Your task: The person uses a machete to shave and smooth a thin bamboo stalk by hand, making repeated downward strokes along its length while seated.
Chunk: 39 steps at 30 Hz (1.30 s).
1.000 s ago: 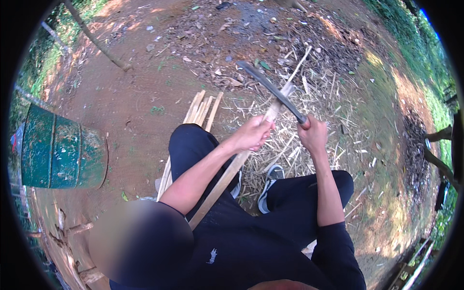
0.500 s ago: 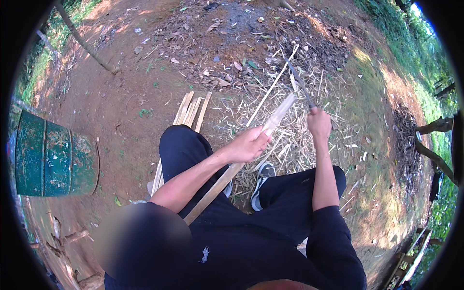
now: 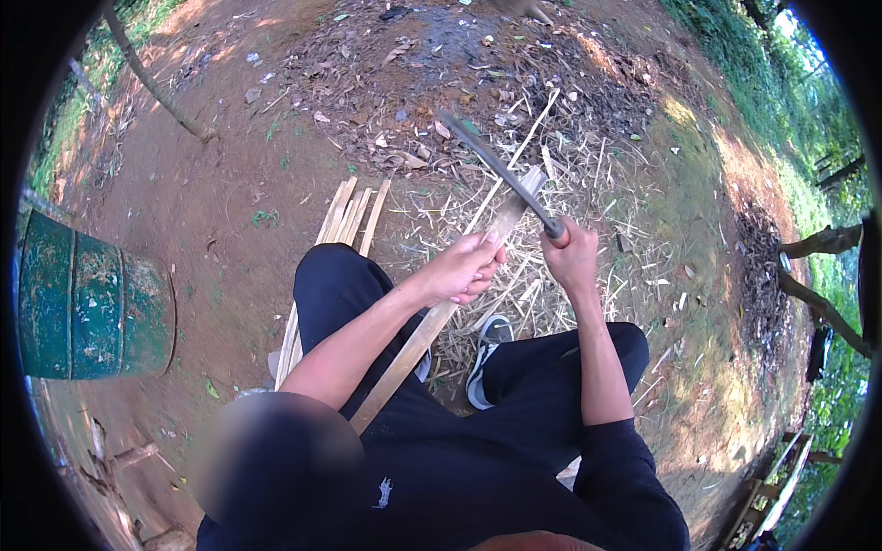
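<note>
My left hand (image 3: 465,268) is closed around a long, flat bamboo strip (image 3: 397,375). The strip slants from my lap up to the right, its far end beyond my fingers. In my right hand (image 3: 572,257) is the handle of a machete (image 3: 497,167), gripped in a fist. Its dark blade points up and left, passing over the strip's far end in this view; whether the two touch, I cannot tell. Several more strips (image 3: 353,217) lie beside my left knee, partly hidden behind my leg.
Pale shavings (image 3: 533,285) cover the ground between and beyond my feet. A thin stick (image 3: 533,133) lies among them. To the left stands a green, worn metal drum (image 3: 96,298). Dry leaves (image 3: 404,151) are scattered farther out, and branches (image 3: 827,241) jut in at the right.
The machete has swung from pointing away, right of the strip, to lying across above its far end. My right hand has shifted left and nearer. My left hand keeps its hold.
</note>
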Each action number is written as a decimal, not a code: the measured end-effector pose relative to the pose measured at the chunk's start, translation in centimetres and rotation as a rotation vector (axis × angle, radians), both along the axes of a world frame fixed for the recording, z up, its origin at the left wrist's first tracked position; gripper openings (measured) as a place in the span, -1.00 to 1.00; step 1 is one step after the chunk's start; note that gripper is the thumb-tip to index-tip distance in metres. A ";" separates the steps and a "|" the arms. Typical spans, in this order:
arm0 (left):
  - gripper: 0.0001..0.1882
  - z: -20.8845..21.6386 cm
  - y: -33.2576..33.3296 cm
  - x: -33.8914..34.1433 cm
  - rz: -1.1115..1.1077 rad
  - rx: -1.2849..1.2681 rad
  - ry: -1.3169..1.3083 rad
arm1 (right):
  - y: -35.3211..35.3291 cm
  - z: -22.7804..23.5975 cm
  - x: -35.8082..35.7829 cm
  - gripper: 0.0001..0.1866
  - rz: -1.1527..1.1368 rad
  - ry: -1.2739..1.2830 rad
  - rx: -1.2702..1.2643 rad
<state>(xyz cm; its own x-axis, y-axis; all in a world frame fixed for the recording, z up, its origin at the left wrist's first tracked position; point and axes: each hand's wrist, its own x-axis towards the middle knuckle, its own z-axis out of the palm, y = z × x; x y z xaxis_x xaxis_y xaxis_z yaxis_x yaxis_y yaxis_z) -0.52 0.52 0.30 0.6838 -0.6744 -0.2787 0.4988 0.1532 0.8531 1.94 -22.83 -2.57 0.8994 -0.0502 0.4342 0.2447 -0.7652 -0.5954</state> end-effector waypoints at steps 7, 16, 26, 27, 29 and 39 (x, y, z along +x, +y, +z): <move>-0.64 -1.1 -0.1 -1.3 0.012 0.101 -0.006 | -1.6 -2.8 1.7 -0.81 -0.092 0.031 -0.270; -0.70 -1.2 0.1 0.8 0.030 0.128 -0.025 | -7.5 -3.6 3.0 -0.71 -0.508 0.378 0.357; -0.65 -0.4 -0.5 0.2 0.080 0.189 -0.104 | -2.1 1.0 -0.5 -0.87 0.042 0.114 0.024; -0.65 -0.2 -0.4 0.1 0.082 0.208 -0.118 | -2.0 0.6 -0.4 -0.86 0.031 0.107 -0.006; -0.65 -0.2 -0.5 -0.2 0.090 0.226 -0.132 | -2.1 0.0 -0.1 -0.84 0.011 0.084 -0.079; -0.64 -0.5 -0.9 0.6 0.021 0.371 -0.273 | -4.7 -5.2 2.8 -0.94 -0.048 -0.122 -0.235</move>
